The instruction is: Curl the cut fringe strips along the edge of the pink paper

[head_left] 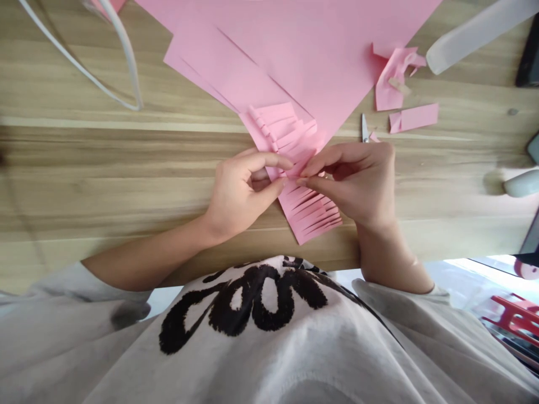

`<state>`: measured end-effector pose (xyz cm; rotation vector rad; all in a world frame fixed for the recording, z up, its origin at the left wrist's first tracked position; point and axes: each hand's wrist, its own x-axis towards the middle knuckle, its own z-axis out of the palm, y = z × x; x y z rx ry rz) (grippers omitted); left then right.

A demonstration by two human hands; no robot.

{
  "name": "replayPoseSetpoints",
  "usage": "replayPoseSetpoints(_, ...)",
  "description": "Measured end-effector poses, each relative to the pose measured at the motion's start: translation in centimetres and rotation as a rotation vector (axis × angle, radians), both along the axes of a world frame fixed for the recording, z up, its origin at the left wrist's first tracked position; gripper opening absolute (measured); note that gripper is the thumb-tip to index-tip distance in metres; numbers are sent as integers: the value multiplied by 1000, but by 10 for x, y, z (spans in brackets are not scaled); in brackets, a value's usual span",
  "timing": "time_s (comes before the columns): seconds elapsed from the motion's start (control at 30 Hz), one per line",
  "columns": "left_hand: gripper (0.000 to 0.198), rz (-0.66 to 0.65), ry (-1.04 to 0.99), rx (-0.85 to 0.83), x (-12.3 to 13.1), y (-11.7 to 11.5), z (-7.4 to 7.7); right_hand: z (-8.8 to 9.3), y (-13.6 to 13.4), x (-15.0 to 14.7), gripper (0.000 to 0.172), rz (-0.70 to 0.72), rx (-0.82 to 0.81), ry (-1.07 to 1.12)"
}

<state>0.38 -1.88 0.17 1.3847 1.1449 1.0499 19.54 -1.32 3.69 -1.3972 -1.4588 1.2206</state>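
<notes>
A pink paper strip [301, 216], cut into a fringe along one side, lies slantwise on the table in front of me. Its far part has fringe ends folded over towards the uncut edge; the near part lies flat. My left hand [248, 188] pinches the strip at its left edge, thumb and forefinger on the paper. From the right, my right hand [351, 179] holds a piece of the fringe between thumb and forefinger, close to the left fingertips. The fingers hide part of the strip's middle.
Large pink paper sheets [320, 50] spread beyond the strip. Pink scraps [389, 84], a folded pink piece [415, 118] and a scissor-like metal blade tip [364, 128] lie to the right. A white cable [128, 56] loops at upper left; a translucent white object [475, 39] lies upper right.
</notes>
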Motion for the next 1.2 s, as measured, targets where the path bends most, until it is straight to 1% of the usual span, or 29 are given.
replayPoseSetpoints(0.23,17,3,-13,-4,0,0,2,2,0,-1,20,0,24,15)
replayPoseSetpoints(0.47,17,-12,0,-14,0,-1,0,2,0,-2,17,-35,-5,-1)
replayPoseSetpoints(0.63,16,-13,0,-15,0,-1,0,0,0,0,17,-8,21,6)
replayPoseSetpoints(0.8,18,-16,1,-5,-1,0,2,0,0,1,14,17,2,-28)
replayPoseSetpoints(1.0,17,1,-9,-3,1,1,5,2,0,0,17,2,11,-25)
replayPoseSetpoints(1.1,15,-10,-18,-6,2,1,5,1,-1,0,18,-6,-19,-21)
replayPoseSetpoints(1.2,14,-24,-38,14,2,1,5,0,-1,0,20,-6,-6,10)
